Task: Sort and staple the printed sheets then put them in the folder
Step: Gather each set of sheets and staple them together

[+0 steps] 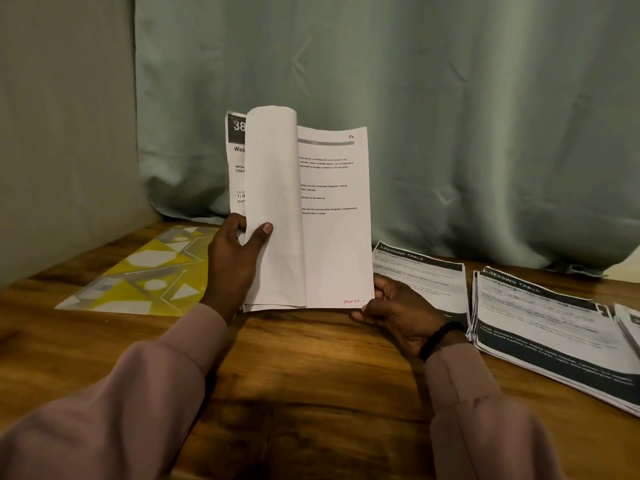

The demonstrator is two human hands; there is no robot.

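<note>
The left hand (239, 258) holds upright a few printed sheets (332, 220) above the counter (311, 368), thumb on a folded-over page; the right hand (398, 313) pinches their lower corner; the yellow folder (138, 271) lies at left.

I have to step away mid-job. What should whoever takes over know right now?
Left hand grips the held sheets upright, thumb keeping one page curled back. Right hand pinches their bottom right corner.
Yellow patterned folder lies flat on the table, left of the hands. Printed stacks lie to the right.
Done: some sheets lie in separate stacks.
Left: finish sorting, staple, file in folder. No stapler in view.
</note>
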